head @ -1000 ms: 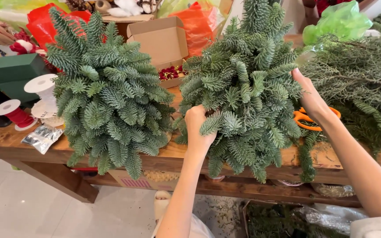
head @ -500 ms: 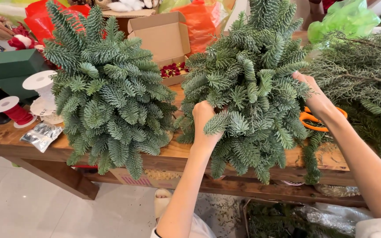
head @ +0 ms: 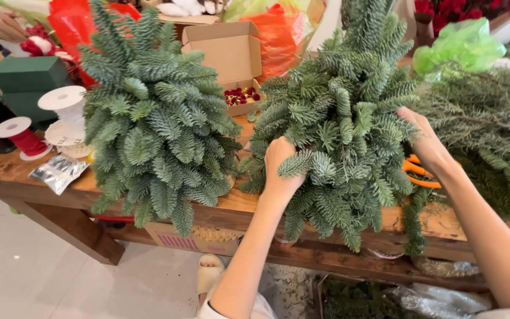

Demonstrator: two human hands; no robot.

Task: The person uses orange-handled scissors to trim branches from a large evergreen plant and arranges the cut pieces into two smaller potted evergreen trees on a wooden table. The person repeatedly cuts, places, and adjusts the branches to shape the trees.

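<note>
A small tree built of fir sprigs [head: 340, 124] stands on the wooden table [head: 7, 171] in front of me. My left hand [head: 280, 168] grips into its lower left side, fingers buried among the sprigs. My right hand [head: 425, 142] presses against its right side, fingers pushed into the needles. A second, similar fir tree [head: 151, 118] stands to the left, untouched. Orange-handled scissors [head: 420, 174] lie on the table just under my right wrist.
An open cardboard box [head: 222, 56] with red berries sits behind the trees. Ribbon spools [head: 22, 134], a green block [head: 28, 74] and a foil packet [head: 57, 171] lie at left. Loose evergreen branches [head: 491, 124] and a green bag [head: 458, 50] pile at right.
Both hands have stayed on the right tree, shifting slightly among its sprigs. The view has drifted a little; nothing else has moved.
</note>
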